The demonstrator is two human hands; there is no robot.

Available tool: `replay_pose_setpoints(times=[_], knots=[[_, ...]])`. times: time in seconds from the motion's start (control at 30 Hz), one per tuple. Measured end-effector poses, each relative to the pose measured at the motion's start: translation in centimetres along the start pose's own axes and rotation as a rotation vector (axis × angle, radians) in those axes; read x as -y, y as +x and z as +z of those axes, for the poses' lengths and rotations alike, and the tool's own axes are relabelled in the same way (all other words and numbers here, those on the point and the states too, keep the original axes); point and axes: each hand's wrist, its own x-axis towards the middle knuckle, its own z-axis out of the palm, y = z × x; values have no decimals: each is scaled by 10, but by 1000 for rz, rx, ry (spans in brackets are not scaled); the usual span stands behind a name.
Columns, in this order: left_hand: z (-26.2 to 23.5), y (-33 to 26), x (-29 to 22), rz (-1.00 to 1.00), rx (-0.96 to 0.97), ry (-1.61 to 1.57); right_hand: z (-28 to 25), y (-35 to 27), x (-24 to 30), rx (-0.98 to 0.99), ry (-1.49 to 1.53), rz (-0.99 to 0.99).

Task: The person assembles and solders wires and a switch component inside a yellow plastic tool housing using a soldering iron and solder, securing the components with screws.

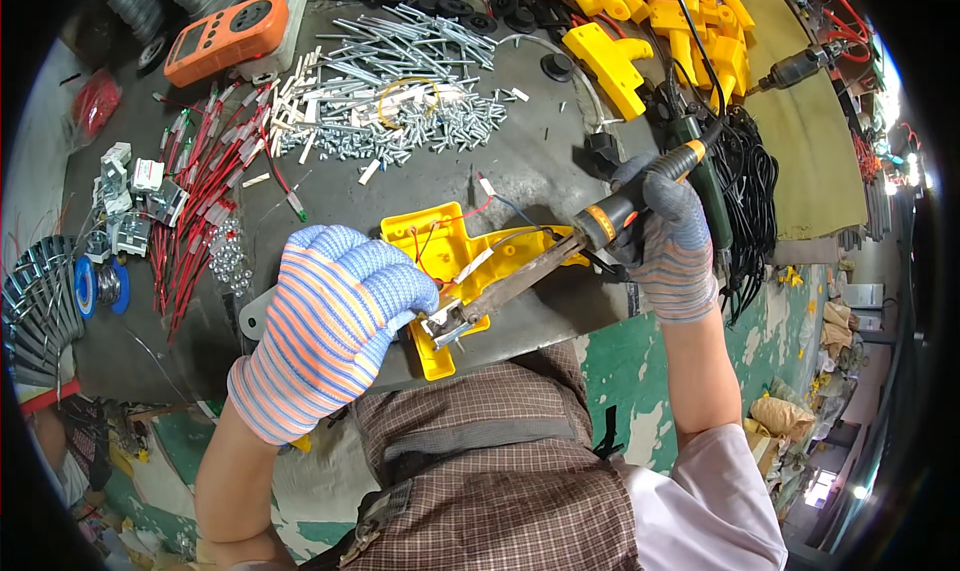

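My right hand [678, 236], in a striped glove, is wrapped round the black and orange handle of a soldering iron [610, 214]. Its long, dull metal shaft slants down to the left. Close to the tip, the fingers of my left hand [335, 316], gloved alike, are pinched on a small silvery metal part [440, 323], mostly hidden by the fingers and tip. Beneath both lies an open yellow plastic housing [425, 229], with thin red and dark wires running in it. A pale sleeve-like piece on a wire [474, 265] crosses the housing beside the shaft.
Behind the housing are heaped screws [405, 126] and long bolts [400, 46]. Red wires [205, 191], small metal switches [130, 196] and a wire spool [100, 285] lie left, below an orange meter [227, 39]. Yellow housings [690, 31] and black cables [745, 201] occupy the right.
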Motion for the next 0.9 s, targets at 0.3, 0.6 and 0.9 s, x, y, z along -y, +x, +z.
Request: replay_pose_setpoints(times=[0.3,0.6,0.9], knots=[[-1,2,2,40,-15,-28,0,2,-5,-35,58,19],[3,-1,5,24,-30,-88,0,1,-9,-20,-15,34],[4,-1,1,39,-47,13,6,-2,-4,-25,51,56]])
